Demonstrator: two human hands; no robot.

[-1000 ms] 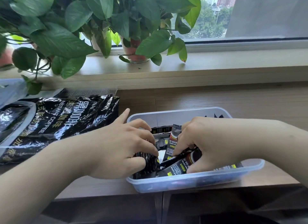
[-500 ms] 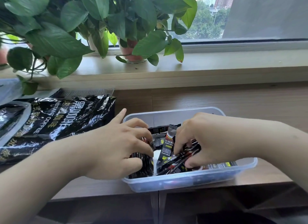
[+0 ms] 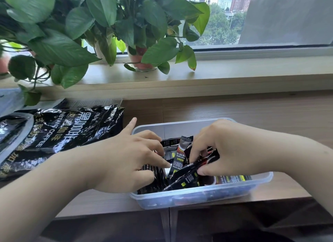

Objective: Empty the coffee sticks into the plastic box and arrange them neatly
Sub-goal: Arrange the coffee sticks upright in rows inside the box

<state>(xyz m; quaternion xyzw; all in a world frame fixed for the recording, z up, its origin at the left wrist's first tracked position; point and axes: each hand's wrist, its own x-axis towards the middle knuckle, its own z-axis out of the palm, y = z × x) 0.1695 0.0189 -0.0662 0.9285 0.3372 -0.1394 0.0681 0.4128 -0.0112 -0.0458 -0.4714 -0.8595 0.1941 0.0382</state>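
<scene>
A: Where are the coffee sticks [image 3: 177,163]?
B: In the plastic box [image 3: 198,198], in a loose black heap. Most lie crossed over one another, and one is propped up in the middle. The box sits at the near edge of the wooden table [image 3: 234,108].
A: And the hands?
B: Both are in the box. The left hand [image 3: 126,160] curls round a bundle at the left end. The right hand [image 3: 230,151] pinches a few sticks between thumb and fingers.
A: How will they handle?
B: I'd judge them light, thin and glossy, so they will bend and slide apart. Grip a bunch across its middle, then square it against a wall.
A: What's around the box?
B: The black coffee bag [image 3: 63,133] lies flat just to the left, and potted plants [image 3: 72,34] stand behind it on the sill.
</scene>
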